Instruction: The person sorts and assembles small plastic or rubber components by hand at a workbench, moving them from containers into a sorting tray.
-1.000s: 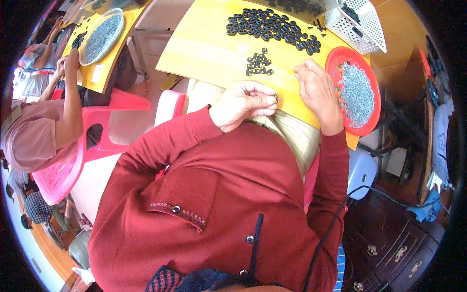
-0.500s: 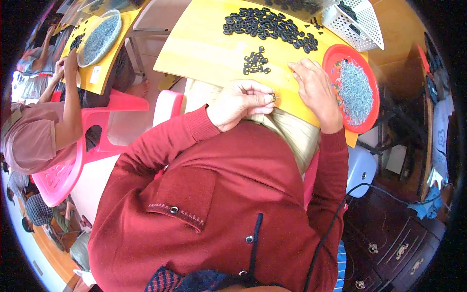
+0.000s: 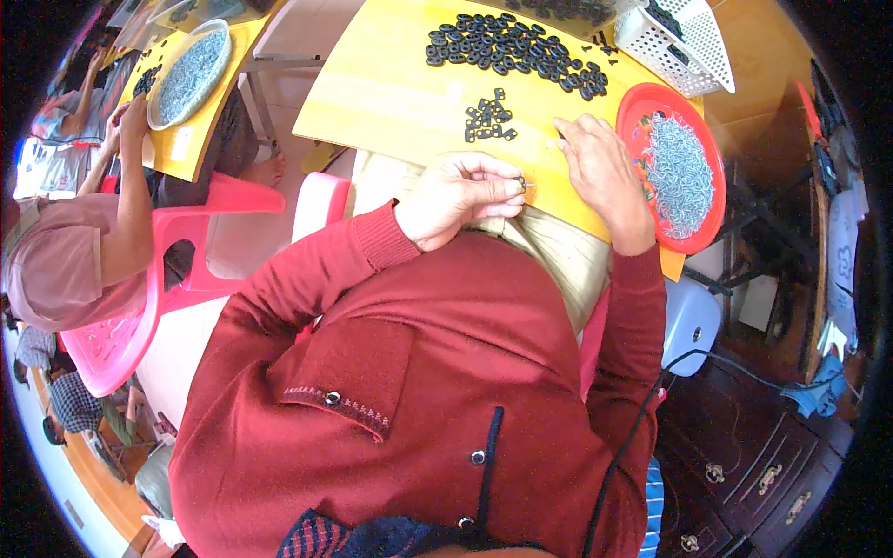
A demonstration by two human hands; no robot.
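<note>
My left hand (image 3: 465, 197) is closed in a pinch just over the table's near edge. Between thumb and forefinger it grips a small black part (image 3: 522, 183), from which a thin metal pin or screw sticks out to the right. My right hand (image 3: 605, 175) is over the yellow table between the small black pieces and the red tray, its fingers bent together. A dark speck shows at its fingertips, too small to name. A small cluster of black pieces with holes (image 3: 488, 119) lies beyond my hands. Farther back is a larger spread of black oval parts (image 3: 507, 45).
A red tray (image 3: 625, 116) of silvery screws or pins stands at the right of the yellow table (image 3: 372, 88). Behind it is a white perforated basket (image 3: 712, 56). At left a co-worker (image 3: 79, 256) sits on a pink chair (image 3: 223, 195) by another yellow table with a screw-filled tray.
My right hand has shifted slightly, and a dark speck now shows at its fingertips. My left hand holds the small black part in about the same place.
</note>
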